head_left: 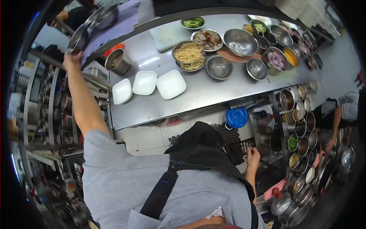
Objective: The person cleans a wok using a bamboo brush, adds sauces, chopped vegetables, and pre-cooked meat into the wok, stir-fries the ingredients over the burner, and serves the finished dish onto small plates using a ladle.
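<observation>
My left hand (pixel 72 61) is raised at the upper left, its fingers closed on the rim of a metal bowl (pixel 79 39) beside the shelf with the purple cloth (pixel 114 32). Low by my side, at the right of my apron, hangs my right hand (pixel 253 155), fingers curled; whether anything is in it is too small to tell. Three white square dishes (pixel 171 84) stand in a row on the steel table (pixel 213 95). Behind them are a bowl of noodles (pixel 188 52) and a bowl of meat pieces (pixel 207 39).
Empty metal bowls (pixel 219 67) and a container of chopped onion (pixel 277 60) stand on the table. A blue-lidded bucket (pixel 236 117) is on the floor. Another person (pixel 345 110) works at the right near many pots. Shelves of metalware (pixel 61 110) line the left.
</observation>
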The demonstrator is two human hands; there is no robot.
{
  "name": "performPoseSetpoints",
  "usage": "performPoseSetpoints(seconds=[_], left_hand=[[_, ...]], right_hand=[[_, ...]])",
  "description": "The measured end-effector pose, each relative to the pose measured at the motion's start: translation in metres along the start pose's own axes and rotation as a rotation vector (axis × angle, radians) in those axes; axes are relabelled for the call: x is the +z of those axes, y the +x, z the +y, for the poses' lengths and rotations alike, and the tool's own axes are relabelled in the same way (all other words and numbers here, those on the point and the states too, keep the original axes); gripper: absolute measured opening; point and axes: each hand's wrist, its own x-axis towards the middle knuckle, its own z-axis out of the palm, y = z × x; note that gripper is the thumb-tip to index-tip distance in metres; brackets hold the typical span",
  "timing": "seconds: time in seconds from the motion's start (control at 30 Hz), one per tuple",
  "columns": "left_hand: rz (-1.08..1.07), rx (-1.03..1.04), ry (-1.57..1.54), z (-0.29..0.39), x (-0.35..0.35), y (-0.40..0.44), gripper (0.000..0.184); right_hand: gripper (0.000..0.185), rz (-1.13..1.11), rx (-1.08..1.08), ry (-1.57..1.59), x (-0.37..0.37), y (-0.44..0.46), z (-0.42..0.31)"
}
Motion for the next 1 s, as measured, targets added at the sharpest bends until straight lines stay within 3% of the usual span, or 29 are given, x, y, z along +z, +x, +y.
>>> performPoseSetpoints(seconds=[0.03, 0.07, 0.13, 0.2, 0.23, 0.27, 0.3, 0.37, 0.4, 0.47, 0.6, 0.63, 0.7, 0.77, 0.8, 0.83, 0.87, 0.9, 0.97, 1.0], left_hand=[[0.275, 0.028, 0.181, 0.014, 0.019, -0.035, 0.031], [0.282, 0.226, 0.367, 0.028, 0.05, -0.113, 0.029], [-0.141, 0.098, 0.225, -0.047, 0.037, -0.145, 0.023], [-0.574, -0.269, 0.631, -0.11, 0.09, -0.289, 0.02], [-0.819, -0.42, 0.798, -0.144, 0.111, -0.348, 0.027], [-0.971, -0.743, 0.778, -0.153, 0.142, -0.403, 0.039], [-0.915, -0.981, 0.751, -0.216, 0.154, -0.436, 0.053], [-0.688, -1.068, 0.56, -0.302, 0.182, -0.473, 0.053], [-0.716, -1.073, 0.555, -0.33, 0.191, -0.484, 0.053], [-0.452, -0.816, 0.623, -0.365, 0.209, -0.504, 0.044], [-0.535, -0.864, 0.559, -0.337, 0.252, -0.53, 0.04], [-0.675, -0.813, 0.487, -0.336, 0.268, -0.538, 0.035], [-0.878, -0.725, 0.468, -0.326, 0.302, -0.551, 0.025], [-1.047, -0.604, 0.682, -0.345, 0.347, -0.562, 0.018], [-1.148, -0.517, 0.847, -0.369, 0.363, -0.568, 0.016], [-1.159, -0.529, 0.927, -0.382, 0.372, -0.578, 0.018], [-1.299, -0.644, 0.95, -0.436, 0.377, -0.59, 0.021], [-1.166, -0.669, 0.899, -0.424, 0.378, -0.599, 0.021], [-1.166, -0.609, 0.949, -0.405, 0.371, -0.6, 0.025], [-1.079, -0.454, 0.859, -0.404, 0.363, -0.603, 0.026]], right_hand=[[0.024, 0.007, 0.093, 0.048, 0.003, -0.014, 0.01], [0.025, -0.073, 0.264, 0.131, -0.011, -0.033, -0.008], [0.022, -0.021, 0.375, 0.202, -0.009, -0.065, 0.008], [0.02, 0.04, 0.479, 0.266, -0.012, -0.1, 0.039], [0.021, 0.036, 0.423, 0.166, -0.009, -0.115, 0.063], [0.021, 0.032, 0.365, 0.065, -0.011, -0.124, 0.078], [0.021, 0.053, 0.379, 0.062, -0.018, -0.133, 0.08], [0.021, 0.091, 0.554, 0.109, -0.034, -0.148, 0.064], [0.021, 0.124, 0.612, 0.17, -0.038, -0.155, 0.067], [0.021, 0.212, 0.672, 0.226, -0.046, -0.173, 0.069], [0.02, 0.38, 0.825, 0.413, -0.052, -0.223, 0.08], [0.018, 0.41, 0.888, 0.469, -0.05, -0.228, 0.077], [0.024, 0.355, 0.844, 0.292, -0.046, -0.239, 0.047], [0.027, 0.286, 0.866, 0.58, -0.032, -0.253, 0.053], [0.028, 0.246, 0.847, 0.568, -0.017, -0.258, 0.066], [0.029, 0.192, 0.799, 0.462, 0.005, -0.267, 0.094], [0.03, 0.135, 0.729, 0.312, 0.026, -0.276, 0.126], [0.031, 0.102, 0.696, 0.23, 0.037, -0.279, 0.143], [0.033, 0.051, 0.713, 0.135, 0.034, -0.266, 0.144], [0.031, 0.073, 0.659, 0.149, 0.027, -0.255, 0.139]])
